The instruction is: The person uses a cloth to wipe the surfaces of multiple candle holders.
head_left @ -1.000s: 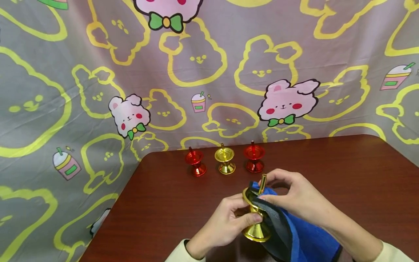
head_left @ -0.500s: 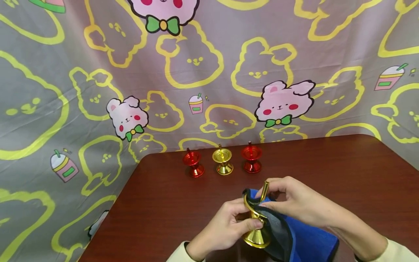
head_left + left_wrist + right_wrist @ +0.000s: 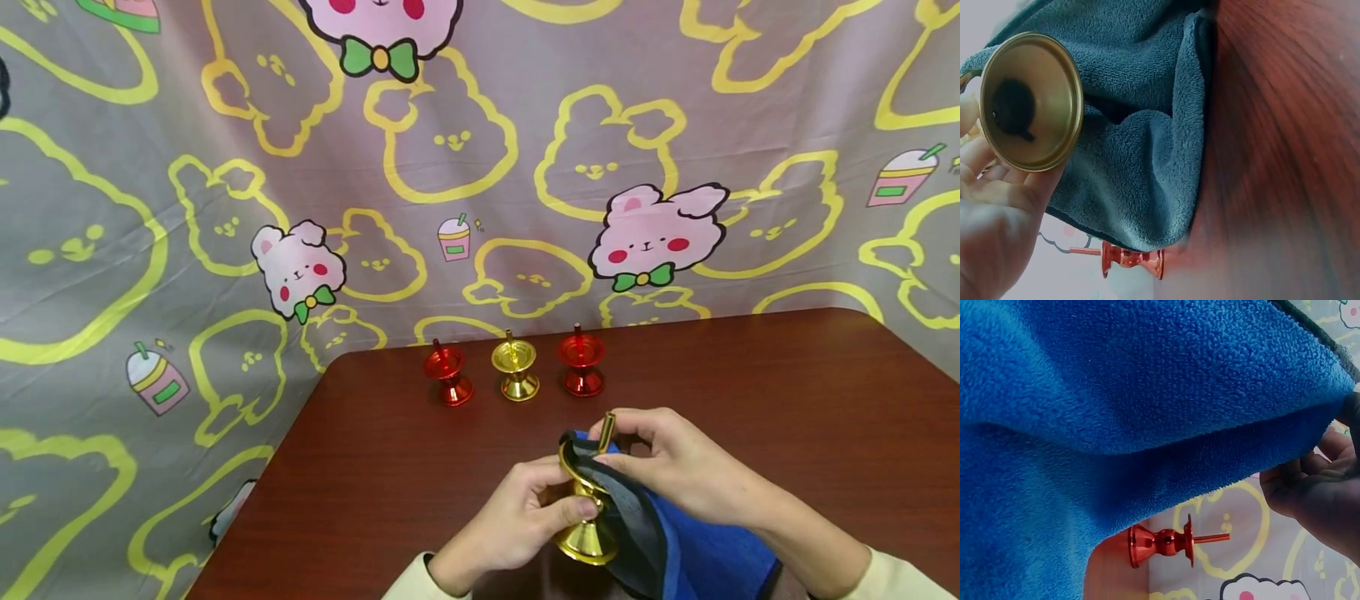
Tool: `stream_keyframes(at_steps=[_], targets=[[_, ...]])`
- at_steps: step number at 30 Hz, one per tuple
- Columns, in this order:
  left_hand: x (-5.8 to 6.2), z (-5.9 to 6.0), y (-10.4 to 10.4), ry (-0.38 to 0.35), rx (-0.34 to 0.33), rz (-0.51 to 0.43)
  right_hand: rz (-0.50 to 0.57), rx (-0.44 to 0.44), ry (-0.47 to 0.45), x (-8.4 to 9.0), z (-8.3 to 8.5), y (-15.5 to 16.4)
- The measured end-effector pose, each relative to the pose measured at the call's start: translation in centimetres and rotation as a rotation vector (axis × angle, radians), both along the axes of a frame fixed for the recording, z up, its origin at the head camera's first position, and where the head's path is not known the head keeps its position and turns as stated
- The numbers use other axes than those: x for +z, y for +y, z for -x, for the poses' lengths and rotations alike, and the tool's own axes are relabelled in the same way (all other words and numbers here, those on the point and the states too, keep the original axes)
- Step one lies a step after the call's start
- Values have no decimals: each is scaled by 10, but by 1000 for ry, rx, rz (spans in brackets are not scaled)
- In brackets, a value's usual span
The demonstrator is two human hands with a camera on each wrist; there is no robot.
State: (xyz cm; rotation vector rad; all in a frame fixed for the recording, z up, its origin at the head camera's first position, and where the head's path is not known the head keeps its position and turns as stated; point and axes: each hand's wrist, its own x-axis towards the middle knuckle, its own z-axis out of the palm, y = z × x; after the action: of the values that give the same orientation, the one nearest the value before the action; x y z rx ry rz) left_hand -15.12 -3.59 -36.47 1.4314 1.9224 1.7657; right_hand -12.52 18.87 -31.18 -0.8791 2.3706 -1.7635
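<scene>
My left hand (image 3: 517, 517) grips a shiny gold candlestick (image 3: 588, 542) by its waist, thumb in front, tilted slightly. The left wrist view shows the hollow underside of its base (image 3: 1054, 69). With my right hand (image 3: 682, 462) I pinch a two-sided cloth, blue (image 3: 705, 542) on one face and dark grey (image 3: 637, 508) on the other, inside the candlestick's upper dish, at its upright spike (image 3: 607, 429). The cloth drapes down to the right, filling much of the right wrist view with blue pile (image 3: 1166, 381). It covers part of the dish and some right fingertips.
A red candlestick (image 3: 453, 390), a gold one (image 3: 519, 385) and another red one (image 3: 583, 382) stand in a row at the back of the brown wooden table (image 3: 360, 475). Behind hangs a grey curtain (image 3: 525, 208) with cartoon animals.
Compared with a second ago, both hands, candlestick and cloth sit slightly lower. Over the last half second the cloth's edge in the dish has shifted a little; both grips stay the same.
</scene>
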Motion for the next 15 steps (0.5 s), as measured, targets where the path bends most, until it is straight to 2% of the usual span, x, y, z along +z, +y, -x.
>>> stream_keyframes(at_steps=[5,9,12,15], targets=[[-3,-1,0,-43,1,31,2,-20,15,-3,1,4],[-5,-3,1,-97,7,73,3,-40,-18,-4,0,8],[-6,-4,0,-105,12,91,29,-37,-106,-2,-1,12],[-7,-4,-1,-106,20,106,105,-4,-225,2,-1,17]])
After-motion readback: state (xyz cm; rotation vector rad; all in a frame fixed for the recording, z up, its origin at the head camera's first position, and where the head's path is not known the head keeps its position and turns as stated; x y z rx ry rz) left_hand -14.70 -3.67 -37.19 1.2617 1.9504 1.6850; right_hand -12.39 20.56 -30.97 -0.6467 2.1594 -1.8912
